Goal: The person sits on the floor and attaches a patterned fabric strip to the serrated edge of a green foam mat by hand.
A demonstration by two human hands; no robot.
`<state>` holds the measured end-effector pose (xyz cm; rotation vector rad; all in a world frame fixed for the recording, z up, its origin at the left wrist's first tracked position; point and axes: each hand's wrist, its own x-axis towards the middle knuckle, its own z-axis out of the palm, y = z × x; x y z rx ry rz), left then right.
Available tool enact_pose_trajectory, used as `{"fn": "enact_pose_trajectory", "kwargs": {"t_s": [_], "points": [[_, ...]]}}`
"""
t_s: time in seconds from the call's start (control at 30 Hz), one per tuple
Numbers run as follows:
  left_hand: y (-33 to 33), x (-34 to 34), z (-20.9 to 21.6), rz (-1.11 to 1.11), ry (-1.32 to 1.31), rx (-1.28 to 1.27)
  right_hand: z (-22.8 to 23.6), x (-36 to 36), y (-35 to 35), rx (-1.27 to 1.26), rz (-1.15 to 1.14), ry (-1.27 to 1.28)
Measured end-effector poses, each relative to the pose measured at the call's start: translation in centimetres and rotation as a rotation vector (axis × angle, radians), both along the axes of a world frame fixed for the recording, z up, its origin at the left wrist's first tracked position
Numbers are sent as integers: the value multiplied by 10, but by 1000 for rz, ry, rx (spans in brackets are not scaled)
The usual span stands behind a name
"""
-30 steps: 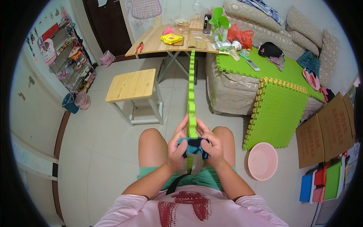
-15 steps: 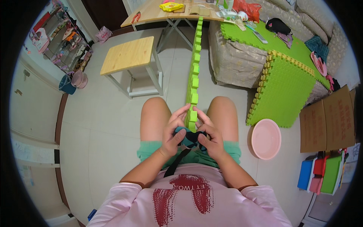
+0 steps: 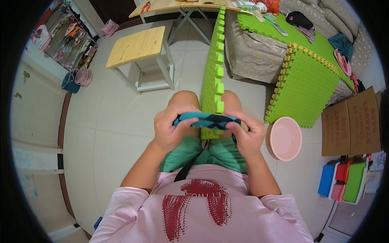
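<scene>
A teal-and-black patterned cloth [image 3: 210, 120] is stretched out sideways in a band in front of my lap. My left hand [image 3: 169, 126] is closed around its left end, thumb lying along the front. At the other end my right hand [image 3: 250, 131] grips the cloth, with a small beige bit showing by its fingers and a loose piece hanging below. The hands are slightly blurred. Just behind the cloth, a green foam mat panel [image 3: 210, 87] stands on edge between my knees, its toothed edge upward.
A wooden-topped stool [image 3: 137, 46] stands ahead to the left, before a folding table [image 3: 178, 10]. To the right are a pink basin [image 3: 285, 139], another leaning green mat [image 3: 306, 85], cardboard boxes [image 3: 350, 121] and coloured bins [image 3: 344, 182]. A mat-covered sofa [image 3: 255, 56] lies beyond.
My hands have moved apart, drawing the bunched cloth out into a long band. They sit a little higher in front of me. My knees have come closer together against the green mat.
</scene>
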<state>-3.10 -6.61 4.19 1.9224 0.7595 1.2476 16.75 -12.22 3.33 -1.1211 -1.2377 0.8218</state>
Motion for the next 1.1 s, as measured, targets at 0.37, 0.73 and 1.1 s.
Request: {"fn": "enact_pose_trajectory", "kwargs": {"t_s": [0.37,0.73,1.1], "points": [[8,-6,1,-169,87,-106,-19,3,5,58,265,141],[49,31,2,-157,35,-313,-13,4,63,-126,0,582],[140,85,5,116,371,-132,9,12,134,-117,-103,503]]}}
